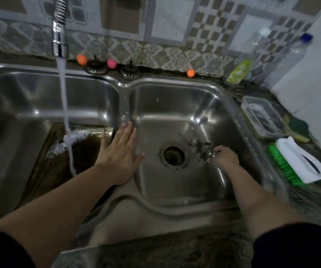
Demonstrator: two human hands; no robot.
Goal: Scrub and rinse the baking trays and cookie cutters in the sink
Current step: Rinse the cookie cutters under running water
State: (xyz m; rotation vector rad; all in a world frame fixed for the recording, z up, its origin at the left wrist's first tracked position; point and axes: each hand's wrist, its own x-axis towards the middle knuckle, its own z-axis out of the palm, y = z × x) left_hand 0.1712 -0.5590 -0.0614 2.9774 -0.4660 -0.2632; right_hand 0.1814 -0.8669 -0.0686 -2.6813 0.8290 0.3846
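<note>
Over the double steel sink (175, 225), both bare forearms reach in from dark sleeves. At the left, the tap (60, 43) runs a steady stream of water (64, 105) into the left basin, where it lands on a dark baking tray (74, 149) lying tilted against the basin's right wall, with white suds gathered where the stream hits. The left hand (119, 153) is spread flat, its fingers (126, 132) open and straight, palm down over the divider between the two basins, touching the tray's right edge and gripping nothing. In the right basin, just right of the drain (173, 155), the right hand (224, 157) has its fingers curled shut on a cluster of metal cookie cutters (202, 149), held just above the basin floor; their exact shapes are too blurred to tell. On the counter (310, 202) to the right of the sink lies a scrub brush (298, 163) with a white body and green bristles, and behind it a clear plastic container (262, 117) beside a green and yellow sponge (300, 130). Farther back stand a green dish soap pouch (239, 71) and two clear plastic bottles (289, 59) against the tiled wall (175, 20). Two spare strainer plugs (113, 69) rest on the sink's back rim among small orange and pink balls (82, 59).
</note>
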